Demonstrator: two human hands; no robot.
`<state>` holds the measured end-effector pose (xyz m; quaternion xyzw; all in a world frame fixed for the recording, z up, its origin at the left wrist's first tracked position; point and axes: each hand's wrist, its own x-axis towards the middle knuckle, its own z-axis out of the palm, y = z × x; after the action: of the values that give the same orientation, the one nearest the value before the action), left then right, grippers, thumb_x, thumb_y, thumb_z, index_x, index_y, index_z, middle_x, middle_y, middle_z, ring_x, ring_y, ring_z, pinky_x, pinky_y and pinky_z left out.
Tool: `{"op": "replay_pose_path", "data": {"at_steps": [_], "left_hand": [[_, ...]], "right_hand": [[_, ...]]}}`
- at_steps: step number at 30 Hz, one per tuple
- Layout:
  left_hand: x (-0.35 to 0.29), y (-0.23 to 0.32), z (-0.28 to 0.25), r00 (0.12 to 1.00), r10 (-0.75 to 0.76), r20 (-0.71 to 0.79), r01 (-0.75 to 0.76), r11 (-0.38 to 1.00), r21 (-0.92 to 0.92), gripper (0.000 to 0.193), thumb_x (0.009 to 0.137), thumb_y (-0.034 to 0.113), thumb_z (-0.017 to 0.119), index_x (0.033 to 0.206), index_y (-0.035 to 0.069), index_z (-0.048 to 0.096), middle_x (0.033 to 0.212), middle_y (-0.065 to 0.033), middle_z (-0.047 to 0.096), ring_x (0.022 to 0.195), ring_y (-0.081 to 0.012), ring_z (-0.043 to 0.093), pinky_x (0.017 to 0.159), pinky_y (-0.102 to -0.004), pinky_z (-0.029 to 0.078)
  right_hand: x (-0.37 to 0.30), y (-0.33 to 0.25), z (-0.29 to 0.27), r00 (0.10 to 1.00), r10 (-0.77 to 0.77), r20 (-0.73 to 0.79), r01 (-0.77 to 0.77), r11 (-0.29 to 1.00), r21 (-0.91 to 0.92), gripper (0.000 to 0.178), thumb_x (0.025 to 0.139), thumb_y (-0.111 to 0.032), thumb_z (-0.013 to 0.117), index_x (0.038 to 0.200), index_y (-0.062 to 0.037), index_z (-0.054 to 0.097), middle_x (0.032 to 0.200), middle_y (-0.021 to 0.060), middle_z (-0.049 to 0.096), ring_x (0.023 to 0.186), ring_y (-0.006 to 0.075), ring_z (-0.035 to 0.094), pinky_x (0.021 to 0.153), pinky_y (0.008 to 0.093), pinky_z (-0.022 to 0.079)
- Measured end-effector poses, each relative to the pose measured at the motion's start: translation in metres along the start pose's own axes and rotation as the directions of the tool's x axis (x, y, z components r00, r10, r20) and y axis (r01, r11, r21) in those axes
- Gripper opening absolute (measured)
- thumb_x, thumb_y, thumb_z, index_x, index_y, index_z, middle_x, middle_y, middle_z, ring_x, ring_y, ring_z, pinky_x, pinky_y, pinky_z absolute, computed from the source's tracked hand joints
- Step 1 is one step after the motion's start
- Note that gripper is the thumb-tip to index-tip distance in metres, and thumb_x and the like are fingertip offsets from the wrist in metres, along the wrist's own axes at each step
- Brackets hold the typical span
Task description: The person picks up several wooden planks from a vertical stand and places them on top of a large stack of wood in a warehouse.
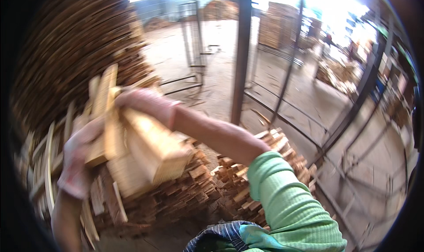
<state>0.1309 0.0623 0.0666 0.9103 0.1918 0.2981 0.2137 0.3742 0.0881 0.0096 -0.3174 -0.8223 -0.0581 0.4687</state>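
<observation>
In front of me on the left, a bundle of pale wooden boards (pixel 154 148) lies slanted between my hands, its cut ends toward me. My left hand (pixel 81 157), in a light glove, grips the bundle from the left side. Over the far part of the boards bends my right hand (pixel 145 103), also gloved, with its fingers curled round them. Motion blurs both hands, and the boards hide some fingertips. Beneath is a pile of thin wood strips (pixel 190 181).
A tall stack of planks (pixel 75 53) rises at the left, with loose strips (pixel 51 163) leaning below it. Dark metal posts (pixel 242 53) and a floor-level frame (pixel 282 110) stand to the right. Farther off are a metal rack (pixel 198 40) and a wood stack (pixel 277 26).
</observation>
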Motion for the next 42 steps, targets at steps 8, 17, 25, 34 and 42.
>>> {"op": "replay_pose_path", "data": {"at_steps": [8,17,25,34,42], "left_hand": [[-0.046,-0.006,-0.034,0.87,-0.494,0.0,0.481,0.847,-0.226,0.049,0.088,0.033,0.066,0.123,0.0,0.061,0.123,-0.0129,0.057,0.109,-0.0219,0.059,0.094,-0.0321,0.048],[-0.083,-0.041,-0.044,0.72,-0.694,0.017,0.689,0.712,-0.131,0.038,0.082,0.024,0.072,0.113,0.004,0.063,0.118,-0.0147,0.059,0.104,-0.0238,0.062,0.09,-0.0344,0.05],[-0.1,-0.056,-0.04,0.729,-0.684,0.021,0.654,0.688,-0.315,0.081,0.075,0.032,0.082,0.134,0.003,0.036,0.114,-0.0119,0.055,0.1,-0.0175,0.06,0.093,-0.0323,0.049],[-0.1,-0.084,-0.046,0.8,-0.596,0.063,0.594,0.775,-0.215,0.078,0.083,0.024,0.078,0.143,0.002,0.034,0.124,-0.0127,0.055,0.11,-0.0199,0.06,0.098,-0.0248,0.046],[-0.105,-0.042,-0.065,0.743,-0.662,-0.101,0.491,0.641,-0.59,0.051,0.091,0.038,0.066,0.129,0.004,0.06,0.118,-0.0132,0.059,0.123,-0.0199,0.052,0.116,-0.0384,0.033]], "right_hand": [[0.007,-0.071,-0.035,0.54,0.796,0.274,-0.813,0.577,-0.075,0.044,0.085,-0.014,0.061,0.127,-0.0081,0.049,0.073,0.0056,0.055,0.054,0.0119,0.049,0.04,0.0282,0.041],[-0.029,0.069,0.002,0.603,0.571,0.558,0.347,0.442,-0.827,0.006,0.089,-0.014,0.061,0.086,-0.0109,0.056,0.064,0.0034,0.06,0.046,0.0147,0.058,0.032,0.0313,0.043],[0.005,0.039,0.064,0.644,0.687,0.338,-0.431,0.69,-0.581,0.049,0.1,-0.041,0.041,0.141,-0.0153,0.048,0.139,0.0255,0.051,0.115,0.0338,0.064,0.098,0.0437,0.05],[0.071,0.013,0.094,0.756,0.628,0.185,-0.281,0.567,-0.775,0.072,0.092,-0.063,0.052,0.141,-0.01,0.045,0.123,0.0317,0.058,0.096,0.0378,0.066,0.081,0.0452,0.056],[0.119,-0.023,0.144,0.705,0.377,0.601,-0.305,0.926,-0.224,0.047,0.085,0.003,0.063,0.127,-0.0195,0.063,0.118,0.0096,0.065,0.103,0.0247,0.067,0.09,0.0325,0.056]]}}
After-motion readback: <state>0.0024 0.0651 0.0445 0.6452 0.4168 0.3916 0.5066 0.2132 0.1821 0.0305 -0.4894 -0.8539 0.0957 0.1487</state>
